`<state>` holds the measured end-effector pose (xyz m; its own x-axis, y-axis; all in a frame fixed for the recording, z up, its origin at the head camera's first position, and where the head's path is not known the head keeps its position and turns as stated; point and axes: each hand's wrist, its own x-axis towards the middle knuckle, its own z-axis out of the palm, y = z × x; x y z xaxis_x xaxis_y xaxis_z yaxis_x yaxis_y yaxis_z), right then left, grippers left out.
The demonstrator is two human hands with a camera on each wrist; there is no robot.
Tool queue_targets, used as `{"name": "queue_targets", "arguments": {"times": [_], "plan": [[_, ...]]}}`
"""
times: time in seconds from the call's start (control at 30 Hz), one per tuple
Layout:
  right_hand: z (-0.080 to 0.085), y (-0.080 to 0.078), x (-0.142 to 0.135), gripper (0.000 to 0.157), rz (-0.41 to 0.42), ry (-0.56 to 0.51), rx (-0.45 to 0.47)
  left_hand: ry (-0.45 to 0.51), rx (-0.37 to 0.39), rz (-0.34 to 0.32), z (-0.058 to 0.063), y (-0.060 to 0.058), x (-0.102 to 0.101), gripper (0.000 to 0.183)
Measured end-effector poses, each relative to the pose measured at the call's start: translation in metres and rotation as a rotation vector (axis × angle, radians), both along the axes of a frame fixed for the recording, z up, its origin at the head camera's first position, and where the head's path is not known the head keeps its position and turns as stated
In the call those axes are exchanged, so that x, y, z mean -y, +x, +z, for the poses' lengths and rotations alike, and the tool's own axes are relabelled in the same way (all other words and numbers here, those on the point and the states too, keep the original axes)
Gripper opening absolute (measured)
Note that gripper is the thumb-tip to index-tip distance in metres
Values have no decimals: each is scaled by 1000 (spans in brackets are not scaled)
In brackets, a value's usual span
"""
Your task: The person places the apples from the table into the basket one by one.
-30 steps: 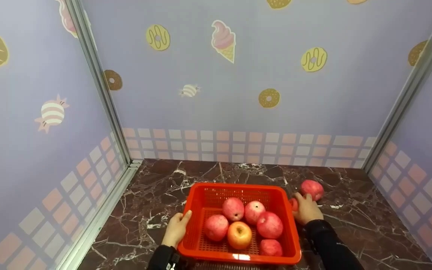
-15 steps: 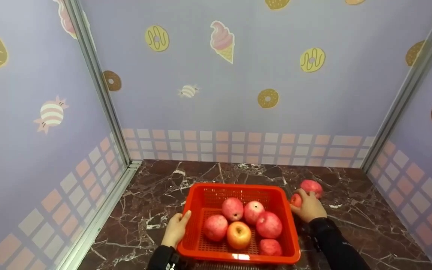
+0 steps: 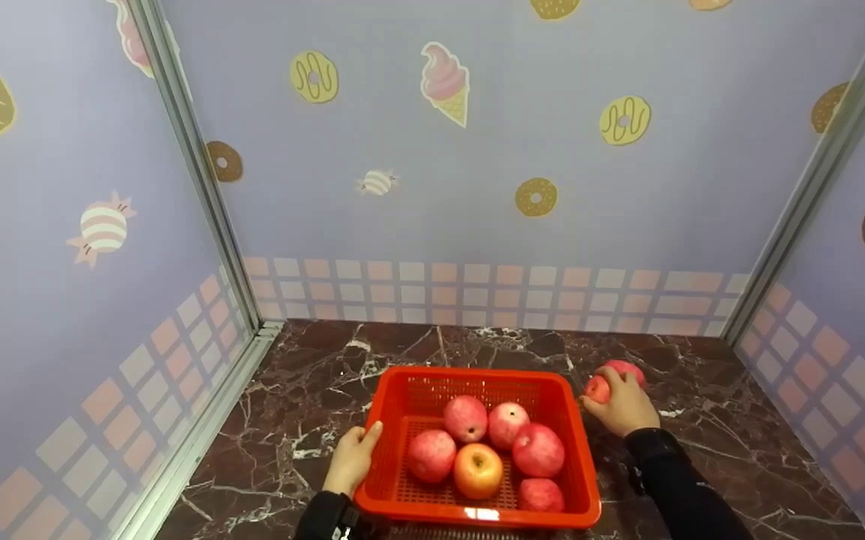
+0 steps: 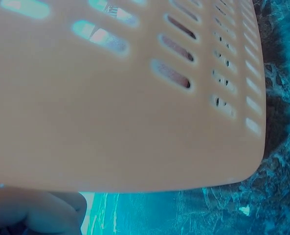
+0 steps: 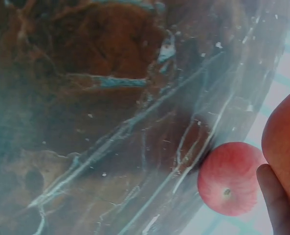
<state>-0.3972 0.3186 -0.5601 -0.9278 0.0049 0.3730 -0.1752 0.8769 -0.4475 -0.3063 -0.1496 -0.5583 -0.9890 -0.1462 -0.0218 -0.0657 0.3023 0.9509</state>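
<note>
An orange-red plastic basket (image 3: 586, 450) stands in front of me, holding several apples, one of them yellowish (image 3: 479, 471). My left hand (image 3: 351, 459) grips its left rim, thumb over the edge. In the left wrist view the slotted basket wall (image 4: 110, 122) fills most of the picture, with fingers (image 4: 37, 210) beneath it. To the right of the basket, my right hand (image 3: 622, 403) holds a red apple (image 3: 596, 388). Just beyond lies another red apple (image 3: 628, 367), partly covered by the hand; the right wrist view shows that second apple (image 5: 230, 178) resting on the tabletop.
Under everything is a dark red-brown marble tabletop (image 3: 327, 375) with white veins. Lilac patterned panels (image 3: 432, 225) close off the back and both sides. Metal corner posts (image 3: 199, 165) join them.
My right hand has shifted away from the basket's right rim, slightly rightward and back, carrying its apple along. The left hand and the basket stay put.
</note>
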Motion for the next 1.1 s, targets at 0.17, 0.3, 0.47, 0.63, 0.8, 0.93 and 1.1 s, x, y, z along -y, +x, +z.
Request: {"name": "queue_targets", "arguments": {"times": [0.17,0.3,0.47,0.63,0.8,0.93,1.1], "plan": [[7,-1,-1,56,1,-26,-12,-10,8,5,0,0,0,36],[13,-2,-1,57,-1,-36,-12,-9,12,6,0,0,0,36],[21,-2,3,57,-8,-47,-16,0,12,6,-1,0,0,36],[32,-3,14,57,6,-63,-68,-4,19,7,0,-1,0,36],[43,-2,30,57,34,-72,-114,-16,18,4,-1,0,0,36],[52,0,44,59,64,-69,-129,-21,16,2,-2,-1,0,36],[63,5,64,61,125,-79,-147,-14,18,4,-1,-1,0,36]]}}
